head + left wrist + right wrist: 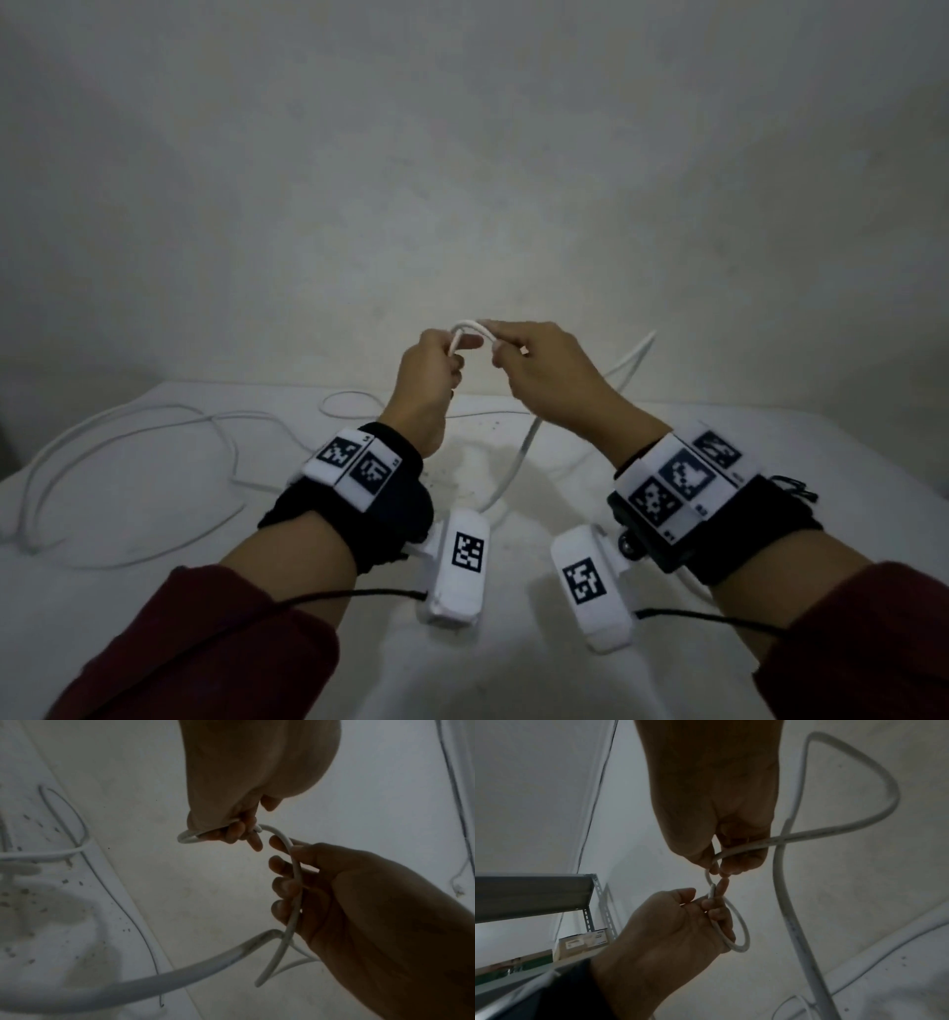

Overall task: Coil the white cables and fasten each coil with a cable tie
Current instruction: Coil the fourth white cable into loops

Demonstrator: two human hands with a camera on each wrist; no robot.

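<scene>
Both hands are raised above the worktop (770, 462), close together in front of the pale wall (462, 180). The left hand (429, 377) has its fingers curled round the white cable (470, 327), a small loop of it showing at the fist in the wrist views. The right hand (539, 370) pinches the same cable just beside it between thumb and fingertips (725, 871), so a short arch of cable bridges the two hands. From the right hand the cable hangs down to the worktop between the forearms. More white cable (128, 447) lies in loose curves on the worktop's left part, near its left edge. The far edge meets the wall just beyond the hands. A metal shelf (539, 894) stands off to the left
</scene>
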